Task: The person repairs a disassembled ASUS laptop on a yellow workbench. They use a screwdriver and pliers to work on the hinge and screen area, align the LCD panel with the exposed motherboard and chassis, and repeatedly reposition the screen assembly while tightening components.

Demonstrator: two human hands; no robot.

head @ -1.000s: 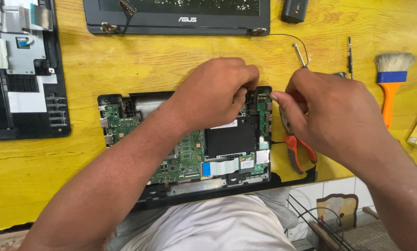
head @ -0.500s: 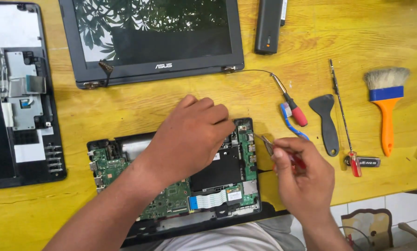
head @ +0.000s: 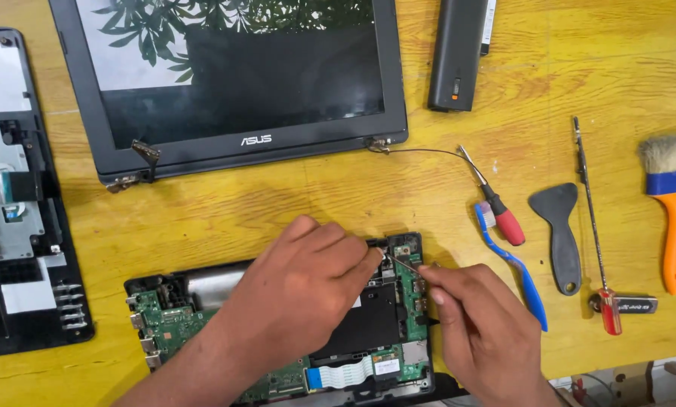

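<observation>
A person bends over an opened laptop base with a green circuit board and black plastic frame (head: 292,354), lying at the near edge of the yellow wooden tabletop (head: 398,188). The left hand (head: 308,290) rests flat across the board, fingertips pressed down at its upper right corner. The right hand (head: 481,332) has its grip pinched around thin metal tweezers (head: 402,264), whose tip meets the board just beside the left fingertips. The left grip holds nothing; it only steadies.

The step in hand appears to be fine work on a small part or connector at that corner (the part itself is too small to make out). The next move would seem to call for a steady wrist and a light pull or push, with the left hand keeping the board from shifting.

Above lies a detached black-framed laptop screen panel (head: 232,83) with a pale maker's mark on its lower bezel, and a long black battery pack (head: 458,53) with a small orange spot. On the board sit a white rectangular sticker (head: 387,367) and a pale blue-and-white ribbon cable (head: 338,374). To the right lie a red-handled screwdriver (head: 500,211), a blue toothbrush (head: 515,264), a dark grey plastic spudger (head: 560,234), a long thin red-tipped screwdriver (head: 590,218) and an orange-handled brush with a blue band (head: 673,203). A black laptop cover with silver patches (head: 13,203) lies at the left.
</observation>
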